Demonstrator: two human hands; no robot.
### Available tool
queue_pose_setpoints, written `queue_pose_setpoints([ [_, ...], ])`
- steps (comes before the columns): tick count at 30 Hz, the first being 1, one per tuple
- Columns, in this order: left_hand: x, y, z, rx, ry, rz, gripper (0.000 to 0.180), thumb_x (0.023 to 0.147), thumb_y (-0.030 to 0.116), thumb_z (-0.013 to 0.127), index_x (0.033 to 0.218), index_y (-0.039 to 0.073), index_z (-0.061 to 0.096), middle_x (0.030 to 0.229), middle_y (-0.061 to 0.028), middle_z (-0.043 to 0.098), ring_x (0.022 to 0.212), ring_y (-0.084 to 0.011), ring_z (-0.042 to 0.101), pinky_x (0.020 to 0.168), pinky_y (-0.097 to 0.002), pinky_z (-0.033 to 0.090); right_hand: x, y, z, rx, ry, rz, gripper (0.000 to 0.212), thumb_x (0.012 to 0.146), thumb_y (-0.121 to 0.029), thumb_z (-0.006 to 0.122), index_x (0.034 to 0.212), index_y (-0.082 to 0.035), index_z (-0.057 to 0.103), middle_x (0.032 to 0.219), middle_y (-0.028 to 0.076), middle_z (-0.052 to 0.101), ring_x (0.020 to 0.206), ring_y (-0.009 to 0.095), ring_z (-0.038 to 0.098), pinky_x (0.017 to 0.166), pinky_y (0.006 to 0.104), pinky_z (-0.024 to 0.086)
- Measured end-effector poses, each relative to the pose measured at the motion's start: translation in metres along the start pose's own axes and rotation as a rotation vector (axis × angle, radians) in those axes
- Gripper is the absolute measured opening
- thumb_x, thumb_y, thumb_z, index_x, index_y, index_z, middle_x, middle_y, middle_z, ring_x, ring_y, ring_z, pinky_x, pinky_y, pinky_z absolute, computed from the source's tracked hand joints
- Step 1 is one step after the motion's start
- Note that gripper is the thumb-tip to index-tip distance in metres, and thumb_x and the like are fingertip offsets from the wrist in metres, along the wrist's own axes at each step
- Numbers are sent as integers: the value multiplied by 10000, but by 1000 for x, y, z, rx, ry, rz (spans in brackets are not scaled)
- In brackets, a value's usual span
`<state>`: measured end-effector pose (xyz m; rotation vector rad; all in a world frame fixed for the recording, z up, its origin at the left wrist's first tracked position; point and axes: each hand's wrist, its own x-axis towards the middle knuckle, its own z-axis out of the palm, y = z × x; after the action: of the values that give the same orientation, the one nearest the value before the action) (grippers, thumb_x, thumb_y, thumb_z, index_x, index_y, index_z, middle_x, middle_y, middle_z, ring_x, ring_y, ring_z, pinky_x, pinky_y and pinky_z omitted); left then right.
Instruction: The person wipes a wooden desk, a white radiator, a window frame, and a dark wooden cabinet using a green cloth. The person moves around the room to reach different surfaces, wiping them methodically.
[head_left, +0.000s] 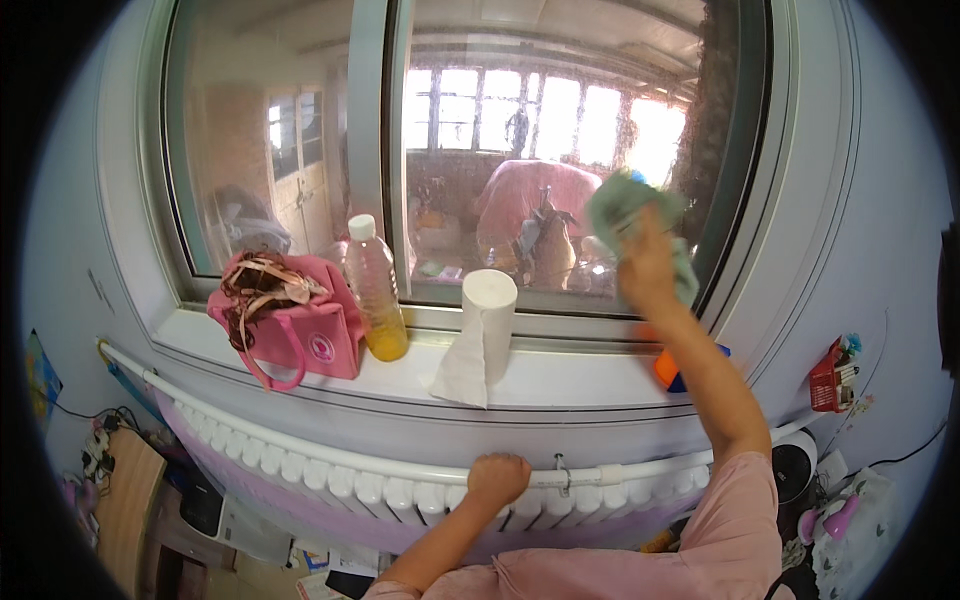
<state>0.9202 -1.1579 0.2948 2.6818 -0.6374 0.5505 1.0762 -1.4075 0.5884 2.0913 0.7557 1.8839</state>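
High on the right window pane (450, 190), my right hand (648, 262) presses a grey-green cloth (612, 212) against the glass. The cloth is bunched under the fingers and blurred by motion. Lower down, my left hand (498, 480) is closed around the white pipe (400, 462) that runs along the top of the radiator. Its fingertips are hidden from this side. On the sill (560, 377) between the two hands stands a white paper towel roll (492, 320) with a loose sheet hanging down. An orange and blue object (668, 372) sits below my right forearm, partly hidden by it.
A clear bottle (378, 300) with yellow liquid and a pink bag (318, 335) topped by a brown hair tie stand on the left of the sill. The white radiator (345, 487) runs below. A red basket (826, 383) hangs on the right wall; a wooden desk (128, 490) stands lower left.
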Motion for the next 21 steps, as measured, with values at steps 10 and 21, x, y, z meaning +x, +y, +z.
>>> queue_pose_setpoints([
  [10,5,8,-10,-21,52,-49,364,856,256,497,592,58,649,635,-155,652,563,-317,625,581,-443,511,-68,-91,-84,597,-624,247,313,754,-170,613,1023,-16,656,1069,202,623,990,371,589,848,462,485],
  [21,-63,24,-40,-291,542,1,92,806,86,625,883,35,634,931,-113,666,885,-305,613,792,-424,451,-116,-64,-100,407,-776,415,216,833,-191,582,916,2,632,928,202,625,874,383,584,817,521,442],
])
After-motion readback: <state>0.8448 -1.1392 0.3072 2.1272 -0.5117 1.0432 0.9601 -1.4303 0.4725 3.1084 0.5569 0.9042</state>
